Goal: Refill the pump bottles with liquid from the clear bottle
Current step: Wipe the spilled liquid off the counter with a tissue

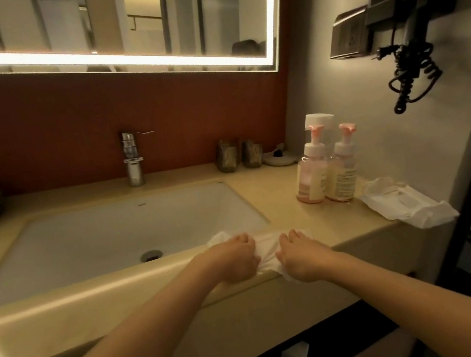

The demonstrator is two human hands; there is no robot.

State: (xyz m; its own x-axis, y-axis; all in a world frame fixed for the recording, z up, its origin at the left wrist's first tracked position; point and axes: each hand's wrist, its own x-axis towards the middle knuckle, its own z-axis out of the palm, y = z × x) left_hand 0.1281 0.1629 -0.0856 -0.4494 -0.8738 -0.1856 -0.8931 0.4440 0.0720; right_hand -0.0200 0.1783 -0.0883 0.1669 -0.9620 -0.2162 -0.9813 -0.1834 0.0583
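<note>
The two pump bottles [313,177] stand upright, side by side and touching, at the right rear of the bench [314,227]. A white-capped bottle [319,120] stands directly behind them. They lie forward and to the right of both hands, and the right hand [298,256] is nearer. It and the left hand [238,259] rest at the bench front edge, fingers [246,240] curled on a white wipe [266,251]. Any reach probably requires releasing the wipe first.

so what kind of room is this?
A bathroom, probably a hotel's: a sink with a chrome faucet, a lit mirror above, and a wall-mounted hair dryer. The left hand and right hand grip a white wipe at the counter edge.
</note>
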